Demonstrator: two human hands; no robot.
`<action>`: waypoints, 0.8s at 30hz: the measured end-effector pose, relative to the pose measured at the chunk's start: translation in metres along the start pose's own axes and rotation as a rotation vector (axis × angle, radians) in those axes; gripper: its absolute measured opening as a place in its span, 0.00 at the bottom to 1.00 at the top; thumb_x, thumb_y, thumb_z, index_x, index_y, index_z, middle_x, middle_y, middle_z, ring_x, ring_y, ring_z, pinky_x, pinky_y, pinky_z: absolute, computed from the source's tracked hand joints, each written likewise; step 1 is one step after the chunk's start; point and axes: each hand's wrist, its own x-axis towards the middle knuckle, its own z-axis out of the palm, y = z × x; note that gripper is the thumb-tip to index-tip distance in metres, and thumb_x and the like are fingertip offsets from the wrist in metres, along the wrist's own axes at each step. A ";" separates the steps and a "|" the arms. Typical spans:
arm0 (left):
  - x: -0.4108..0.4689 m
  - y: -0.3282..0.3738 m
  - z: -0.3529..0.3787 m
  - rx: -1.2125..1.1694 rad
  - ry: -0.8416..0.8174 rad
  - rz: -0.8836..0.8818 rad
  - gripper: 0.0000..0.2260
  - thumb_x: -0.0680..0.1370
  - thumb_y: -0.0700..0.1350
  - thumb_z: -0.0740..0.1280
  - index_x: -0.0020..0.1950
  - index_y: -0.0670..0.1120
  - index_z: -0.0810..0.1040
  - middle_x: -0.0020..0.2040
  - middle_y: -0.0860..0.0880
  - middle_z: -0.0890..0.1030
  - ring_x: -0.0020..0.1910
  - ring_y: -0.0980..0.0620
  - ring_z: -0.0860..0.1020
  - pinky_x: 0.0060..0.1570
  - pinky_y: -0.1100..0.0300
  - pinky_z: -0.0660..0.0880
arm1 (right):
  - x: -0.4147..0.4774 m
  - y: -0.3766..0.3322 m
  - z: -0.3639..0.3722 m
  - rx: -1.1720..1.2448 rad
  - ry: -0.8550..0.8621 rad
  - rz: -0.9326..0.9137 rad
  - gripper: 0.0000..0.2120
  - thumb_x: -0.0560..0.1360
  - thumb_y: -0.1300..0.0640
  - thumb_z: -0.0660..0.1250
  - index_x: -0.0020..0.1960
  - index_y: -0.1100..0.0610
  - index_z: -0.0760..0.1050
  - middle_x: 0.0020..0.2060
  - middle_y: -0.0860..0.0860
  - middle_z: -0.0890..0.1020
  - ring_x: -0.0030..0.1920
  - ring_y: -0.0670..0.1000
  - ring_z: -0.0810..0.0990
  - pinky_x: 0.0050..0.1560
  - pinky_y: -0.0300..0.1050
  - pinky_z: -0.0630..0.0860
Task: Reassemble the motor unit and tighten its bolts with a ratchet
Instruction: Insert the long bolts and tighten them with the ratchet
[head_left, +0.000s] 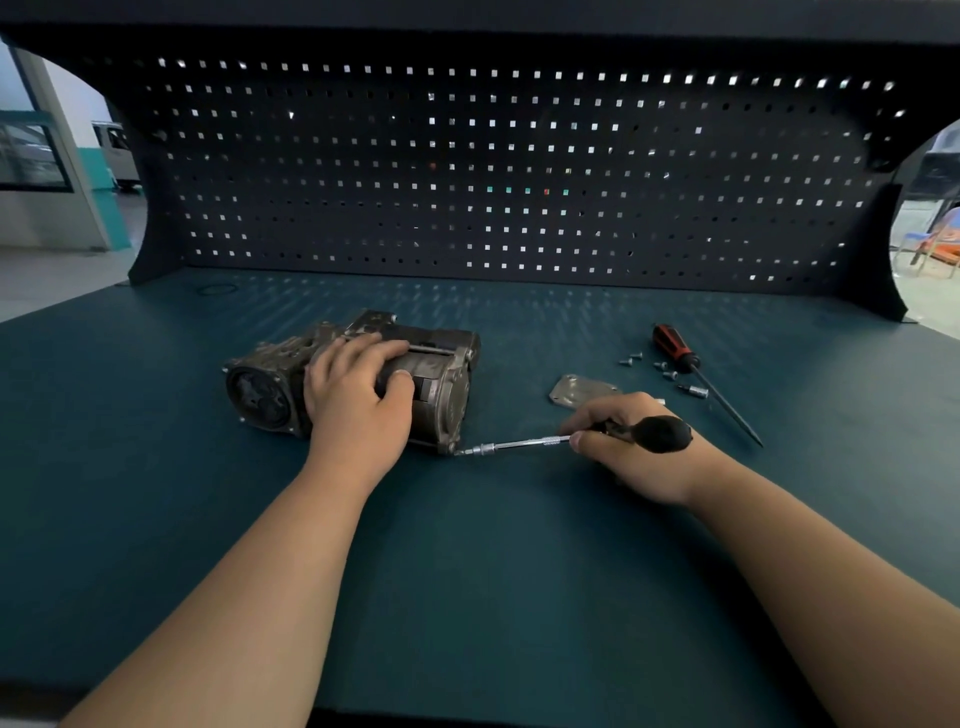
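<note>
Head view: I count one motor unit (444, 387), one ratchet (519, 445), one cover plate (576, 391), one screwdriver (675, 349) and five loose screws (661, 366). Left hand (358, 387) lies over the motor unit at mid-table, fingers curled round its housing. Right hand (631, 452) clenches the ratchet handle, and the tip touches the unit's near right corner. Dark green table (467, 582), with a black pegboard (519, 156) along the far edge.

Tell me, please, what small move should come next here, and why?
Probably twist the ratchet with the right hand to tighten the corner bolt. The tool's tip sits at that bolt on the near right corner of the motor unit, and the left hand grips the unit, steadying it.
</note>
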 end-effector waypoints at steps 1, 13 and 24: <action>0.000 0.000 0.000 0.006 -0.008 0.001 0.14 0.79 0.46 0.60 0.63 0.55 0.76 0.69 0.55 0.69 0.71 0.57 0.54 0.72 0.57 0.46 | 0.000 0.000 0.000 0.008 0.005 -0.003 0.06 0.76 0.58 0.67 0.44 0.49 0.82 0.30 0.33 0.77 0.31 0.35 0.75 0.31 0.27 0.69; 0.000 0.001 0.001 0.015 -0.005 0.010 0.14 0.79 0.46 0.60 0.63 0.54 0.76 0.69 0.55 0.69 0.70 0.59 0.54 0.73 0.57 0.46 | 0.000 0.002 -0.002 -0.028 -0.025 -0.016 0.08 0.76 0.57 0.67 0.45 0.45 0.80 0.32 0.36 0.78 0.31 0.38 0.75 0.33 0.31 0.71; 0.000 0.002 0.000 0.019 -0.012 0.008 0.14 0.79 0.47 0.60 0.63 0.54 0.75 0.69 0.55 0.69 0.71 0.58 0.54 0.73 0.55 0.46 | -0.006 0.001 -0.007 -0.474 -0.181 -0.069 0.06 0.77 0.48 0.61 0.50 0.45 0.76 0.44 0.42 0.79 0.46 0.45 0.76 0.49 0.48 0.75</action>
